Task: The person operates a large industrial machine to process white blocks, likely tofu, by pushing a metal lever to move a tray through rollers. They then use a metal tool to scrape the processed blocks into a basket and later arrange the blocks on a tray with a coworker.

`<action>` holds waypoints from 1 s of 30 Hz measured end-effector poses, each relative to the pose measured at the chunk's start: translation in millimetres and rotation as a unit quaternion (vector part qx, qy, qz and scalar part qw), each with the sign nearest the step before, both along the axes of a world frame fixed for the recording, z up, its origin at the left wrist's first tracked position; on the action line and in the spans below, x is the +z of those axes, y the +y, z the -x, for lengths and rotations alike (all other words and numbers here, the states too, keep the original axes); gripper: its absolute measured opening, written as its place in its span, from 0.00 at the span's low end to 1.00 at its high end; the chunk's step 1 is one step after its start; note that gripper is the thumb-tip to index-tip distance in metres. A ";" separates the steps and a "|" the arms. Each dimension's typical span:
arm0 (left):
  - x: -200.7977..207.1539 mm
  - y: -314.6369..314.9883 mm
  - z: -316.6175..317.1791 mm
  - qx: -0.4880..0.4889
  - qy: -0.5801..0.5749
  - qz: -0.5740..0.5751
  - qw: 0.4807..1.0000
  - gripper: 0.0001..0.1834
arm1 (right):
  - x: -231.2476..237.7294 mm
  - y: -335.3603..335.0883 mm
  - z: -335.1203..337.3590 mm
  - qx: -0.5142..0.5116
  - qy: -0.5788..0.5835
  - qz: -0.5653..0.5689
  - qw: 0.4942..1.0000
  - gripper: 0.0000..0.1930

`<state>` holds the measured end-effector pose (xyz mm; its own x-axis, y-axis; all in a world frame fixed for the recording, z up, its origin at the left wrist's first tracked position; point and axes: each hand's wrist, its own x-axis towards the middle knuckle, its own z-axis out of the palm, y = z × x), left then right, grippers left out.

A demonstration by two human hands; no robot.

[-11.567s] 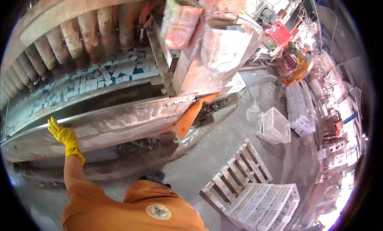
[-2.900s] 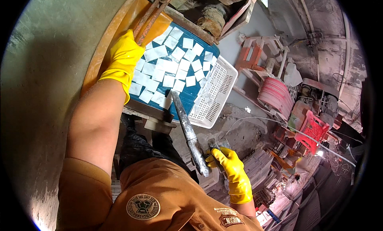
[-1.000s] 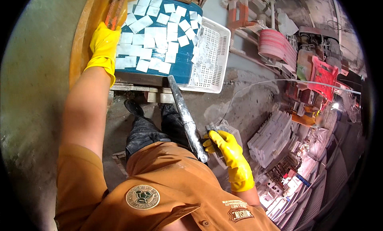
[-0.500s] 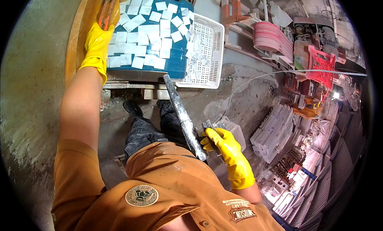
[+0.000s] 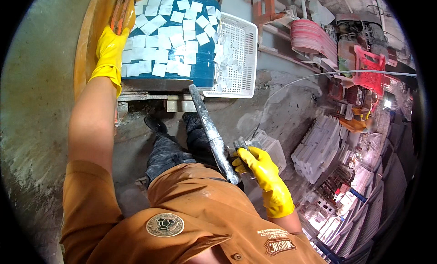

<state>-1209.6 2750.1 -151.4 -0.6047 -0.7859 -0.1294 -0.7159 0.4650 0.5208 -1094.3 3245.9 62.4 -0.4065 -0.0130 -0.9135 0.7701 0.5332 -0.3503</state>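
My left hand (image 5: 110, 52), in a yellow rubber glove, is closed around a rusty orange metal bar (image 5: 120, 13) at the upper left. Beside it, many small white tiles (image 5: 190, 58) lie on a blue belt (image 5: 203, 72), some edge to edge, others scattered. My right hand (image 5: 261, 168), also gloved in yellow, is closed on a short dark handle (image 5: 241, 144) near my waist. A long grey-spattered metal bar (image 5: 213, 135) slants from the belt's near end toward that handle. What the handle joins is hidden by the glove.
A white perforated basket (image 5: 255, 54) with tile pieces stands against the belt's right end. Farther right are another white basket (image 5: 275, 148), stacked pale slabs (image 5: 316, 150), pink stacked pieces (image 5: 312, 38) and a red plastic chair (image 5: 369, 70). A pale hose (image 5: 296, 82) crosses the floor.
The view has shifted slightly, so the basket and my right hand appear a little farther right. Both hands keep their holds, and the tiles keep nearly the same arrangement.
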 end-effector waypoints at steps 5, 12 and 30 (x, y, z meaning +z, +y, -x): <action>-8.5 -4.2 0.9 -0.001 -0.015 0.031 0.999 0.38 | -0.9 2.2 -0.3 0.031 0.005 0.004 0.999 0.25; -15.0 -2.5 -0.7 0.007 -0.007 0.039 0.999 0.38 | 1.6 -4.3 2.6 0.036 0.007 0.003 0.999 0.25; 3.7 -1.2 -5.7 0.016 -0.025 0.011 0.999 0.35 | 10.0 -26.2 7.3 0.076 0.026 0.009 0.997 0.23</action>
<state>-1203.9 2748.9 -147.7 -0.5720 -0.8081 -0.1407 -0.7554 0.4522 0.4742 -1101.6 3219.7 72.4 -0.4450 -0.0949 -0.8905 0.6615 0.6354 -0.3983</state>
